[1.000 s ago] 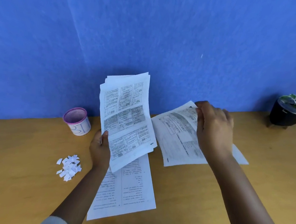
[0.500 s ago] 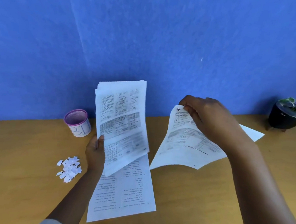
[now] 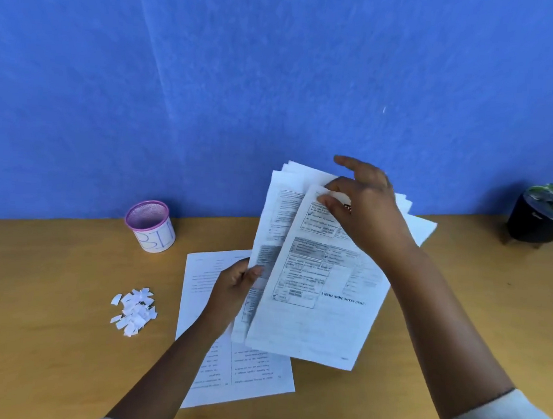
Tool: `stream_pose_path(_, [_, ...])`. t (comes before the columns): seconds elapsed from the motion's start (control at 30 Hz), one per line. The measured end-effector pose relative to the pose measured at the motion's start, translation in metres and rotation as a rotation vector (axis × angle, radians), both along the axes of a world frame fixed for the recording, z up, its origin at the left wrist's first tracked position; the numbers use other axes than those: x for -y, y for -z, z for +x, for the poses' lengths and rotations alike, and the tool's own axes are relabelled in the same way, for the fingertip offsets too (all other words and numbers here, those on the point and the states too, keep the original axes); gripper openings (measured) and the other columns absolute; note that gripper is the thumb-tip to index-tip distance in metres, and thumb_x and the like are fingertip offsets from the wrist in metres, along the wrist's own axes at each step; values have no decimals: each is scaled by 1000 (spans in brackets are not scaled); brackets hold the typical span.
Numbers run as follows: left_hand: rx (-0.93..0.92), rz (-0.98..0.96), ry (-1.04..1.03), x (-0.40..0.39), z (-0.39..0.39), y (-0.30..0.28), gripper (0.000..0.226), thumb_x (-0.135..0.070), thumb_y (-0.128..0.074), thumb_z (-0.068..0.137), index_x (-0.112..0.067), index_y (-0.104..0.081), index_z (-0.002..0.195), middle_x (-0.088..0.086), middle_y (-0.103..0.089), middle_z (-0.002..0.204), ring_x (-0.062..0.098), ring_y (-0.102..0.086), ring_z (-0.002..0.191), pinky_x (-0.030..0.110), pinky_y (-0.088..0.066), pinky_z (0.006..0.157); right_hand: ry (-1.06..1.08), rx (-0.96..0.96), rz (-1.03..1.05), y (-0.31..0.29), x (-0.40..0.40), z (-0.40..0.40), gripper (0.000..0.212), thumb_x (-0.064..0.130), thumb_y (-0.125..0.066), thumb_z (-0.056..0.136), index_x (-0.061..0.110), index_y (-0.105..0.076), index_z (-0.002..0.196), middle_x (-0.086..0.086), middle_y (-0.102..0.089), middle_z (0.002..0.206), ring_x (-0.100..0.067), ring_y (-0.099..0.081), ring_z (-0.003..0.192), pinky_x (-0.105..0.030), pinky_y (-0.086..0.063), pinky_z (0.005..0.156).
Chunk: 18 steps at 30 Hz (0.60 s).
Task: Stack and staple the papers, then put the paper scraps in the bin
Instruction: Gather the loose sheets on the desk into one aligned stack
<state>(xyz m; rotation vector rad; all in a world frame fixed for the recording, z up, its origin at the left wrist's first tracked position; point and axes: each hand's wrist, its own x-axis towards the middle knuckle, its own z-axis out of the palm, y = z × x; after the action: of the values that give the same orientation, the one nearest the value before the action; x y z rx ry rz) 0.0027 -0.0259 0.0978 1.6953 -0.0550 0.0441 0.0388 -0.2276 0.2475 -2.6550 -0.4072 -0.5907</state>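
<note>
My left hand (image 3: 234, 283) grips a bunch of printed papers (image 3: 274, 238) by its left edge, held up off the table. My right hand (image 3: 363, 209) pinches the top of another printed sheet (image 3: 317, 310) and lays it on the front of that bunch. One printed sheet (image 3: 243, 377) lies flat on the wooden table (image 3: 46, 340) under my left arm. Another white sheet (image 3: 422, 229) lies behind my right hand. A heap of white paper scraps (image 3: 134, 310) sits at the left. The small pink-rimmed mesh bin (image 3: 151, 226) stands by the wall. No stapler is visible.
A blue wall (image 3: 244, 92) backs the table. A black pot with a green-and-white plant (image 3: 543, 216) stands at the far right. Bare table surface lies between the scraps and the left edge.
My right hand lifted a sheet from the table at the right and carried it left onto the bunch in my left hand. The view shifted to the left.
</note>
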Motion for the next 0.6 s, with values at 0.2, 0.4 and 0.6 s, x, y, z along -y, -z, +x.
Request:
stream_pose_path(0.2, [-38, -38, 45, 5, -7, 3, 21, -15, -47, 94, -25, -66, 96, -18, -67, 94, -12, -63, 81, 4, -46, 66, -29, -78, 112, -5, 0, 11, 21, 32, -62, 88, 17, -69, 101, -1, -68, 105, -18, -59, 96, -42, -36, 102])
stream_pose_path(0.4, [-30, -27, 126, 18, -3, -14, 23, -20, -56, 89, -41, -56, 98, -26, -61, 98, -20, -59, 86, 1, -45, 69, -141, -65, 71, -6, -9, 11, 24, 32, -65, 85, 14, -70, 100, -1, -69, 104, -18, -62, 91, -45, -30, 109])
stream_pose_path(0.6, [-43, -192, 6, 22, 8, -19, 21, -20, -59, 88, -39, -63, 92, -28, -69, 87, -10, -64, 87, 5, -48, 67, -71, 158, 223, 7, 2, 3, 51, 42, -64, 82, 25, -51, 128, 5, -53, 134, -14, -43, 129, -58, -16, 113])
